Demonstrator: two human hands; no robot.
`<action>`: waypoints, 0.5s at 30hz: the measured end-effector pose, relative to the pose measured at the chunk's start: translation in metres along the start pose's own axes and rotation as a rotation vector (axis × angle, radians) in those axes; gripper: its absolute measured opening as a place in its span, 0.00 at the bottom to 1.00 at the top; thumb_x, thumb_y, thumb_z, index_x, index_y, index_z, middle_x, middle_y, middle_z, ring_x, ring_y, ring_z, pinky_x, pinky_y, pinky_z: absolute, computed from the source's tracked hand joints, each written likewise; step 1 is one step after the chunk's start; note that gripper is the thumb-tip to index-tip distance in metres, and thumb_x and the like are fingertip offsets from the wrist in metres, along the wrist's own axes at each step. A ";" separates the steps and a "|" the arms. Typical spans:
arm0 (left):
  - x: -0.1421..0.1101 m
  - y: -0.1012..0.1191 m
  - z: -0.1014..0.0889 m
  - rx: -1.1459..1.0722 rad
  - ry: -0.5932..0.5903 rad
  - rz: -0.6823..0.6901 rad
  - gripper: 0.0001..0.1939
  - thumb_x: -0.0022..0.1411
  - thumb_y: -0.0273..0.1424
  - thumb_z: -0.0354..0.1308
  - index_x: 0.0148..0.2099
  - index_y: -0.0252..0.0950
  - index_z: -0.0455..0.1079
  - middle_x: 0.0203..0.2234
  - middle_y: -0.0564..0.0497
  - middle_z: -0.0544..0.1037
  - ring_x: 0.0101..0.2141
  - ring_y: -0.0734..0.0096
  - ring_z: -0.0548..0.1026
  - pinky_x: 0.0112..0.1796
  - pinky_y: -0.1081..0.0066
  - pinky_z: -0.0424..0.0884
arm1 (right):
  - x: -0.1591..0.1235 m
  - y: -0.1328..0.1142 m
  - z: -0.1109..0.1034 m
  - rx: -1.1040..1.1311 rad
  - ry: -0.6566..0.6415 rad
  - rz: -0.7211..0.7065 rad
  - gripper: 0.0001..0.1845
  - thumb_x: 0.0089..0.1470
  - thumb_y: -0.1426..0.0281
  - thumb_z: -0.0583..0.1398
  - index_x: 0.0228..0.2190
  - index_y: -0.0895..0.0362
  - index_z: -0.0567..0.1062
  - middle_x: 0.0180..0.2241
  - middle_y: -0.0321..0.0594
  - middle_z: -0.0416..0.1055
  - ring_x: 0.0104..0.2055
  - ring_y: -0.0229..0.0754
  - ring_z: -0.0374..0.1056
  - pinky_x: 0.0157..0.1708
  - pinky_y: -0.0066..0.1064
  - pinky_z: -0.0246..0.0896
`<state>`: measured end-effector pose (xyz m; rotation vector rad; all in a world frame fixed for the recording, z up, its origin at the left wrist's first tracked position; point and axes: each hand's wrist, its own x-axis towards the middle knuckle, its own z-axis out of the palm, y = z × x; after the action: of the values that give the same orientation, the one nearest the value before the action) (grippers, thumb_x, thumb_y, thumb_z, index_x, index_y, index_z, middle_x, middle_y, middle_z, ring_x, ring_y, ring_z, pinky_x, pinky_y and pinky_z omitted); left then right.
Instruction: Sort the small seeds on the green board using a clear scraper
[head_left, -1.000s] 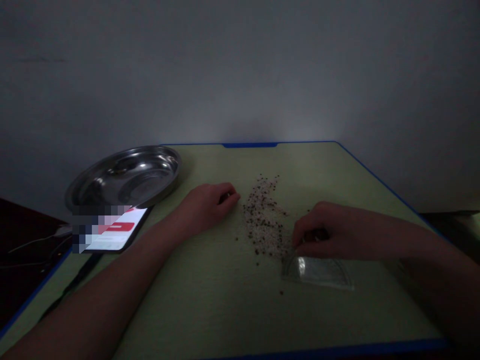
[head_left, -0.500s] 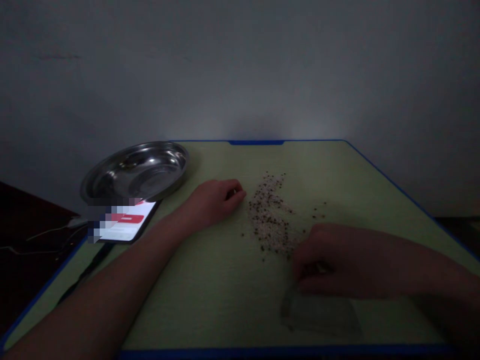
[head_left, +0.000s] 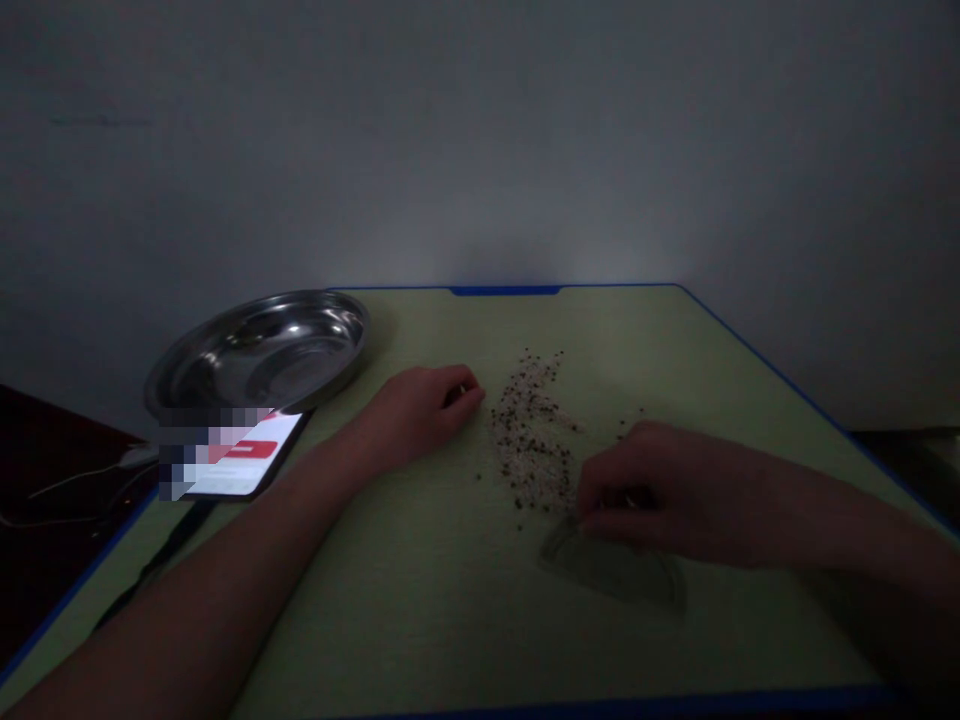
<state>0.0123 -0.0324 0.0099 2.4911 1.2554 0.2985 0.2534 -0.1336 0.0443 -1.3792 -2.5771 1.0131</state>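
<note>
A loose spread of small pale grains mixed with dark ones (head_left: 532, 440) lies mid-table. My left hand (head_left: 427, 415) rests on the tabletop just left of it, fingers curled and thumb closed against them; whether anything is pinched there is hidden. Close to the near right edge of the grains, my right hand (head_left: 637, 495) is closed with its fingertips at the rim of a clear shallow dish (head_left: 615, 575). Part of that dish is hidden under the hand, and its outline is faint in the dim light.
A shiny steel basin (head_left: 259, 350) stands at the far left, tilted. Below it lies a lit phone (head_left: 232, 470), partly pixelated, with a dark strap (head_left: 161, 550) nearby. White cables (head_left: 82, 480) hang off the left side. The green tabletop (head_left: 420, 610) has a blue edge and meets a grey wall.
My right hand and the clear dish have shifted away from me, toward the grains. My left hand stays in nearly the same place. The whole view has slid slightly.
</note>
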 end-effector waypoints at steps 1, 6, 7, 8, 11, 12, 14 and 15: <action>0.000 0.000 0.000 0.000 0.000 -0.003 0.16 0.64 0.39 0.46 0.39 0.37 0.73 0.30 0.50 0.78 0.28 0.70 0.71 0.29 0.70 0.59 | 0.000 -0.001 0.001 -0.011 -0.001 -0.004 0.11 0.57 0.65 0.58 0.29 0.55 0.77 0.23 0.33 0.70 0.25 0.35 0.64 0.24 0.27 0.51; -0.001 0.000 -0.001 -0.001 -0.008 -0.007 0.17 0.64 0.39 0.46 0.38 0.36 0.73 0.30 0.49 0.78 0.28 0.70 0.71 0.29 0.70 0.59 | -0.002 0.011 -0.006 -0.009 -0.061 0.039 0.12 0.58 0.65 0.57 0.29 0.56 0.78 0.24 0.34 0.71 0.26 0.37 0.65 0.25 0.28 0.53; -0.001 0.000 -0.001 0.002 -0.011 -0.005 0.17 0.65 0.39 0.46 0.39 0.36 0.73 0.30 0.49 0.78 0.28 0.70 0.71 0.29 0.70 0.60 | -0.003 0.016 -0.009 -0.003 -0.069 0.057 0.12 0.58 0.65 0.57 0.29 0.56 0.78 0.24 0.34 0.71 0.26 0.37 0.65 0.25 0.28 0.53; -0.001 0.000 -0.001 0.007 -0.010 -0.005 0.17 0.65 0.39 0.46 0.39 0.36 0.73 0.30 0.49 0.78 0.28 0.70 0.71 0.29 0.70 0.60 | -0.003 0.022 -0.011 0.002 -0.070 0.076 0.12 0.58 0.65 0.57 0.29 0.56 0.78 0.24 0.34 0.71 0.26 0.37 0.65 0.25 0.28 0.54; 0.000 0.000 -0.001 0.016 -0.008 -0.015 0.16 0.64 0.39 0.47 0.39 0.36 0.73 0.30 0.49 0.78 0.28 0.71 0.71 0.29 0.71 0.60 | -0.003 0.033 -0.016 0.007 -0.047 0.124 0.13 0.57 0.63 0.57 0.28 0.56 0.77 0.24 0.33 0.71 0.25 0.37 0.63 0.25 0.28 0.54; 0.000 0.000 -0.001 0.017 -0.010 -0.020 0.16 0.64 0.39 0.47 0.39 0.36 0.73 0.30 0.49 0.78 0.28 0.71 0.71 0.29 0.71 0.60 | -0.002 0.034 -0.016 0.011 -0.037 0.130 0.13 0.57 0.62 0.57 0.28 0.56 0.77 0.23 0.33 0.70 0.25 0.37 0.63 0.24 0.28 0.54; 0.000 0.001 -0.001 0.016 -0.013 -0.026 0.16 0.64 0.38 0.47 0.39 0.36 0.73 0.30 0.49 0.78 0.28 0.70 0.71 0.30 0.70 0.60 | -0.001 0.033 -0.014 0.023 -0.017 0.134 0.13 0.58 0.62 0.57 0.28 0.56 0.77 0.23 0.33 0.70 0.25 0.36 0.63 0.24 0.28 0.54; 0.000 0.001 -0.001 0.017 -0.015 -0.027 0.16 0.64 0.38 0.47 0.40 0.36 0.73 0.30 0.49 0.78 0.28 0.70 0.71 0.30 0.70 0.60 | 0.000 0.031 -0.013 0.030 -0.011 0.132 0.13 0.58 0.62 0.57 0.28 0.56 0.77 0.23 0.33 0.69 0.25 0.36 0.62 0.23 0.28 0.53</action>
<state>0.0126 -0.0328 0.0109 2.4837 1.2892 0.2627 0.2801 -0.1155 0.0369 -1.5589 -2.4958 1.0756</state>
